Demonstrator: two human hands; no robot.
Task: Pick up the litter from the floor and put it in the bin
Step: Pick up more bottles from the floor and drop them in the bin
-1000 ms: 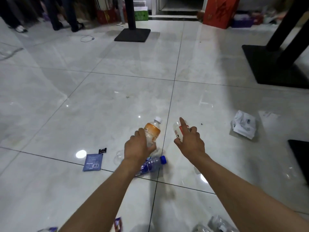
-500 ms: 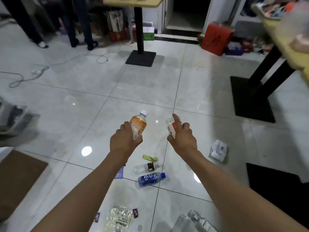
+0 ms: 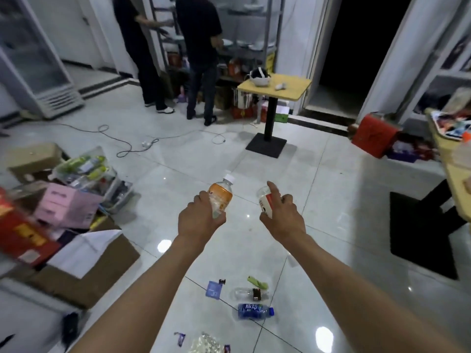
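Hands held out: left hand [image 3: 201, 220] grips orange bottle [image 3: 219, 196], right hand [image 3: 281, 219] grips white cup [image 3: 265, 201].

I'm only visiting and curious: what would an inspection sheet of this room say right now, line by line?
Surface: glossy pale tiled floor, with light glare.
Job's things: orange bottle and red-white bottle held up; blue bottle, clear bottle, green scrap, blue packet and wrappers lie on the floor. Bin: nothing seen.
Clutter: cardboard box, pink box, red box.
Hands: left hand grips the orange bottle; right hand grips the red-white bottle.
Cables: white cable loops across the floor.
Surroundings: two people at shelves, small table, glass-door fridge, dark doorway.
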